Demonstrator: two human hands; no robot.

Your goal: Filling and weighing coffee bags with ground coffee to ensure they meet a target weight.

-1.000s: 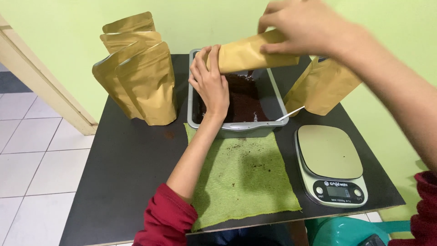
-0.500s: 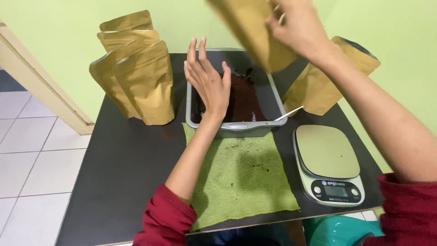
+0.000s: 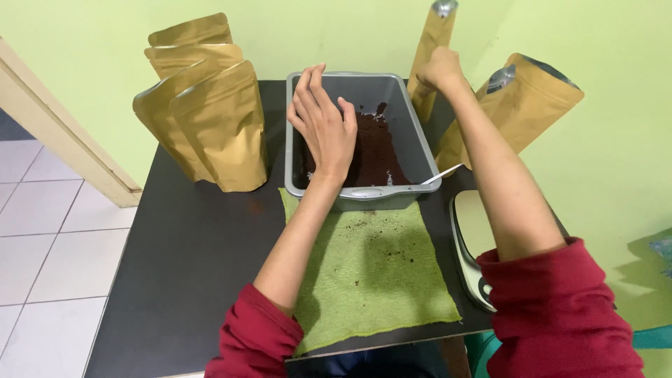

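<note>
My left hand (image 3: 323, 124) hovers flat, fingers apart, over the left side of a grey metal tray (image 3: 417, 133) that holds dark brown grounds (image 3: 374, 150). It holds nothing. My right hand (image 3: 439, 70) grips a tall gold pouch (image 3: 431, 52) that stands upright on the table just right of the tray, against the green wall. A second open gold pouch (image 3: 521, 105) leans right beside it. A thin metal spoon handle (image 3: 441, 173) sticks out of the tray's front right corner.
Several gold pouches (image 3: 210, 115) stand in a cluster at the back left of the black table (image 3: 189, 259). A green cloth (image 3: 374, 273) speckled with grounds lies in front of the tray. A kitchen scale (image 3: 472, 241) sits at the right, partly under my right arm.
My right hand has swung the gold pouch from above the tray down to the right and set it upright by the wall. My left hand let go of it and stayed over the tray.
</note>
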